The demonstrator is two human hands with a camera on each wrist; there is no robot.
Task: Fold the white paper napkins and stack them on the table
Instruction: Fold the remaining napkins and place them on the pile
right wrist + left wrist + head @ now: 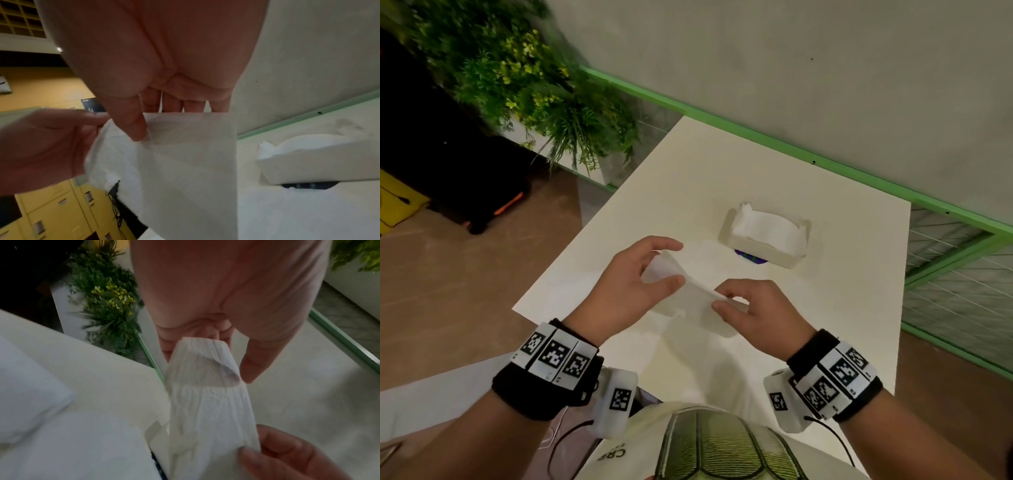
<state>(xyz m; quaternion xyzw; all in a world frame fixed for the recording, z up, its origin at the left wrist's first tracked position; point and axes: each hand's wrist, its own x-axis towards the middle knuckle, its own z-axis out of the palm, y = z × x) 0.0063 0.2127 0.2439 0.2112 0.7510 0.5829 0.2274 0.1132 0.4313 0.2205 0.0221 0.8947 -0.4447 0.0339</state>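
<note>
A thin white paper napkin (pixel 688 294) hangs stretched between both hands above the white table (pixel 688 171). My left hand (pixel 654 263) pinches its left end between thumb and fingers; in the left wrist view the napkin (pixel 209 402) runs from those fingers down to my right hand (pixel 287 456). My right hand (pixel 726 299) pinches the right end, and in the right wrist view its thumb presses on the napkin (pixel 174 162), with my left hand (pixel 45 146) at the left. A white box of napkins (pixel 767 236) sits further back on the table.
A dark blue and green object (pixel 751 257) peeks out under the napkin box (pixel 320 164). Potted green plants (pixel 534 92) stand beyond the table's far left corner. A green rail (pixel 756 133) runs along the grey wall. Yellow lockers (pixel 51 211) show in the right wrist view.
</note>
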